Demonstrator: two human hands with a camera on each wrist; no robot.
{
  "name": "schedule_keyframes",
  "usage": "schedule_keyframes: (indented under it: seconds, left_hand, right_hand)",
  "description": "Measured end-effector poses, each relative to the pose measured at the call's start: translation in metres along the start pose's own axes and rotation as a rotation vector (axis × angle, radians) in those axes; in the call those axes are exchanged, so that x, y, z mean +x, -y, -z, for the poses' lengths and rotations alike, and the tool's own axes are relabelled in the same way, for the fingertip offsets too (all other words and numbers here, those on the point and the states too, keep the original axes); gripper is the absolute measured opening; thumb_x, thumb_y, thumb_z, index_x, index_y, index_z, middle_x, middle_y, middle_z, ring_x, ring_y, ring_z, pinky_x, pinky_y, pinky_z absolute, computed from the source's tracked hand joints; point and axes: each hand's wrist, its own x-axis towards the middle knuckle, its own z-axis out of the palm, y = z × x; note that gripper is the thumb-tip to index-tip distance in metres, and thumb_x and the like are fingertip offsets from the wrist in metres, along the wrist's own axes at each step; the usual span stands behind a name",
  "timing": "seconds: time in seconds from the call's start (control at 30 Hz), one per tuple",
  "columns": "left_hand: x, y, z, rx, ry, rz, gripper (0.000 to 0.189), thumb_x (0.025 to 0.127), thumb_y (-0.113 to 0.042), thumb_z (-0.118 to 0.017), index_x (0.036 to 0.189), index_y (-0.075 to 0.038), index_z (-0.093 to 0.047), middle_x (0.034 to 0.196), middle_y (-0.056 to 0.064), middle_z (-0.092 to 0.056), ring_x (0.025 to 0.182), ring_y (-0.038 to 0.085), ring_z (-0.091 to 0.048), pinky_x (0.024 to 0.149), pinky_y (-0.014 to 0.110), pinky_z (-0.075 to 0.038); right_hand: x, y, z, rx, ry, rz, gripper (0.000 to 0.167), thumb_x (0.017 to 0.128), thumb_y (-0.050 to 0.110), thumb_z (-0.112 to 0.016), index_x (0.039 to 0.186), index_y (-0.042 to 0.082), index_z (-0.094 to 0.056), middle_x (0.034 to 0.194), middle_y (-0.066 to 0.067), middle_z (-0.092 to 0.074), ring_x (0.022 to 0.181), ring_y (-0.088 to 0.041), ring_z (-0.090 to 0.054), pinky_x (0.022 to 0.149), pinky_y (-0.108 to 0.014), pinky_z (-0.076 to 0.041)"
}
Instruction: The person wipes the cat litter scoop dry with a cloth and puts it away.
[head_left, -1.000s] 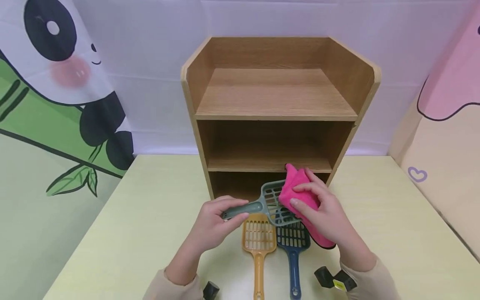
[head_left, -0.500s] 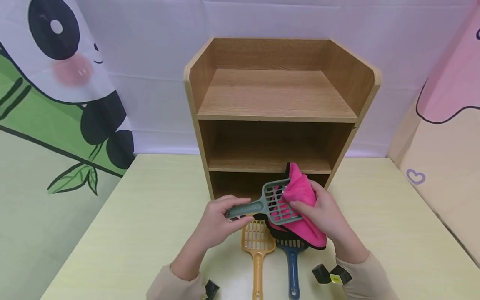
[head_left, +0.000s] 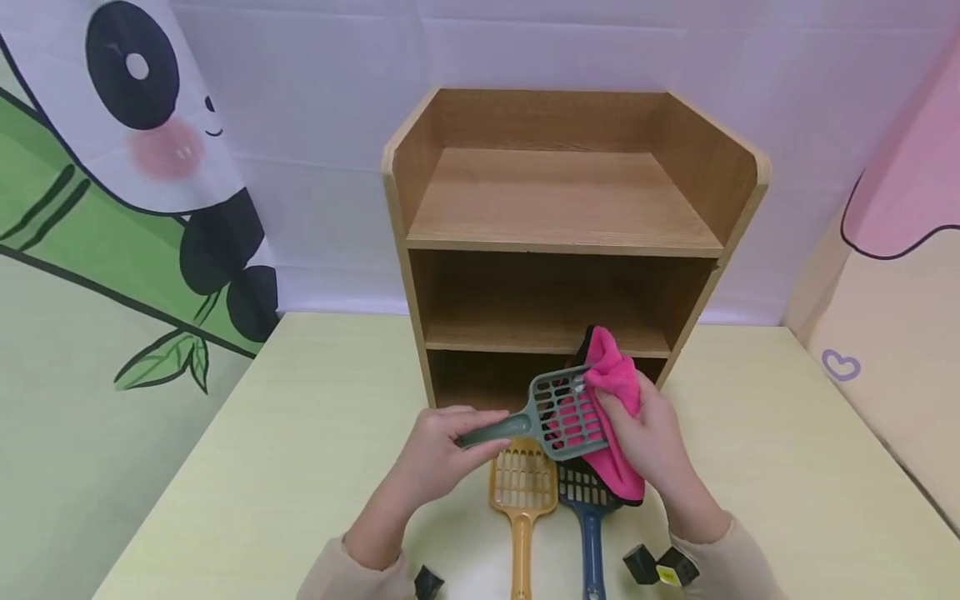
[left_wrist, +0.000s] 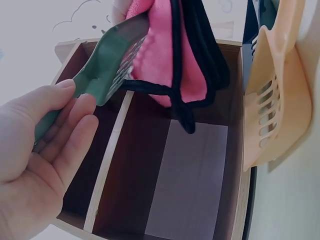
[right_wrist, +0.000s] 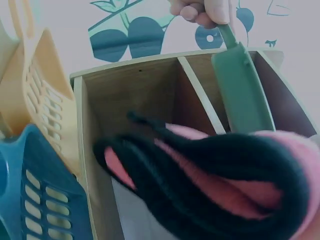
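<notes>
Since it all starts at the fingers: thumb and fingertips of the left hand [head_left: 442,450] pinch the green scoop [head_left: 529,420] by its handle, while the right hand [head_left: 652,429] grips a dark-edged pink cloth [head_left: 617,385], thumb on the near side and the other fingers mostly hidden, so I can't tell exactly how they sit. The scoop is held up over the table in front of the shelf, slotted head pointing right; pink shows through the slots, and a fold of cloth laps the outer edge. Looks like molded plastic to me, so I'd bet on light, stiff and not fragile, maybe a bit slick on that smooth handle. Personally I'd hold it right at the handle, closer to the neck if the head wants to twist when pressed. The cloth reads soft, floppy and grippy, so bunch it in the palm or the loose corners will droop and maybe snag in the slots. Further out, a yellow scoop [head_left: 523,485] and a blue scoop [head_left: 592,542] lie side by side on the table [head_left: 285,483], heads toward the wooden shelf [head_left: 566,248].
</notes>
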Motion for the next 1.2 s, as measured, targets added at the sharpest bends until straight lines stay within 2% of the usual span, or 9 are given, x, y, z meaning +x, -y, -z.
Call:
schedule_keyframes:
  seconds: [0.2,0.3,0.4,0.5,0.57,0.67,0.77,0.87,1.2]
  left_hand:
    - [-0.001,-0.002,0.008,-0.028,0.064,0.065,0.029,0.077,-0.011,-0.077,0.104,-0.004,-0.073,0.092,0.009,-0.073,0.069,0.003,-0.057,0.055,0.018,-0.051]
    - [0.000,-0.002,0.011,-0.068,0.121,0.090,0.028,0.079,-0.012,-0.076,0.105,-0.004,-0.072,0.093,0.008,-0.073,0.071,0.004,-0.058,0.057,0.019,-0.052]
    - [0.001,-0.003,0.012,-0.083,0.167,0.090,0.027,0.081,-0.014,-0.075,0.106,-0.005,-0.072,0.092,0.007,-0.072,0.068,0.003,-0.054,0.055,0.019,-0.050]
    - [0.001,-0.007,0.012,-0.077,0.203,0.071,0.028,0.081,-0.014,-0.074,0.108,-0.005,-0.072,0.091,0.005,-0.071,0.066,0.002,-0.050,0.053,0.019,-0.048]
    - [0.000,-0.009,0.010,-0.059,0.219,0.049,0.028,0.082,-0.013,-0.073,0.109,-0.005,-0.071,0.093,0.005,-0.071,0.067,0.002,-0.051,0.054,0.017,-0.047]
    - [-0.002,-0.013,0.007,-0.044,0.240,0.003,0.029,0.081,-0.011,-0.073,0.110,-0.005,-0.071,0.097,0.006,-0.072,0.070,0.002,-0.054,0.056,0.015,-0.048]
    - [-0.004,-0.017,0.004,-0.025,0.254,-0.055,0.029,0.081,-0.009,-0.073,0.109,-0.003,-0.071,0.095,0.006,-0.072,0.070,0.002,-0.054,0.056,0.012,-0.047]
    - [-0.005,-0.019,0.002,-0.003,0.262,-0.093,0.027,0.081,-0.010,-0.073,0.108,-0.004,-0.071,0.091,0.004,-0.071,0.067,0.000,-0.051,0.054,0.009,-0.044]
    - [-0.004,-0.012,-0.008,0.011,0.204,-0.090,0.029,0.081,-0.015,-0.074,0.108,-0.003,-0.071,0.088,0.004,-0.072,0.063,-0.002,-0.049,0.052,0.009,-0.043]
  right_hand:
    - [0.000,0.002,0.007,-0.128,0.078,0.203,0.052,0.090,0.017,-0.064,0.138,0.012,-0.044,0.124,-0.013,-0.058,0.106,-0.028,-0.061,0.079,-0.038,-0.057]
    - [0.001,0.003,0.010,-0.246,0.109,0.379,0.054,0.084,0.008,-0.069,0.134,0.011,-0.049,0.128,-0.011,-0.057,0.113,-0.029,-0.056,0.086,-0.046,-0.054]
    - [0.002,0.004,0.009,-0.367,0.087,0.579,0.054,0.077,0.004,-0.075,0.128,0.010,-0.056,0.123,-0.009,-0.062,0.114,-0.029,-0.057,0.091,-0.049,-0.050]
    - [0.001,0.006,0.005,-0.433,0.066,0.744,0.045,0.083,0.016,-0.071,0.126,0.009,-0.059,0.119,-0.007,-0.065,0.111,-0.028,-0.060,0.092,-0.048,-0.050]
    - [-0.001,0.008,0.003,-0.442,0.067,0.804,0.039,0.090,0.029,-0.062,0.124,0.010,-0.061,0.117,-0.005,-0.067,0.110,-0.027,-0.061,0.093,-0.047,-0.050]
    - [-0.005,0.009,0.001,-0.432,0.102,0.826,0.042,0.095,0.040,-0.049,0.124,0.011,-0.060,0.118,-0.004,-0.066,0.110,-0.026,-0.062,0.094,-0.046,-0.049]
    - [-0.008,0.009,0.001,-0.428,0.164,0.789,0.039,0.090,0.027,-0.064,0.126,0.012,-0.059,0.120,-0.003,-0.066,0.108,-0.024,-0.062,0.092,-0.044,-0.051]
    - [-0.011,0.007,0.001,-0.445,0.202,0.729,0.049,0.079,0.014,-0.075,0.125,0.014,-0.059,0.116,0.000,-0.066,0.103,-0.018,-0.063,0.087,-0.041,-0.053]
    - [-0.009,0.001,0.003,-0.528,0.100,0.666,0.041,0.073,0.012,-0.081,0.110,0.019,-0.065,0.100,0.003,-0.069,0.092,-0.015,-0.063,0.078,-0.038,-0.056]
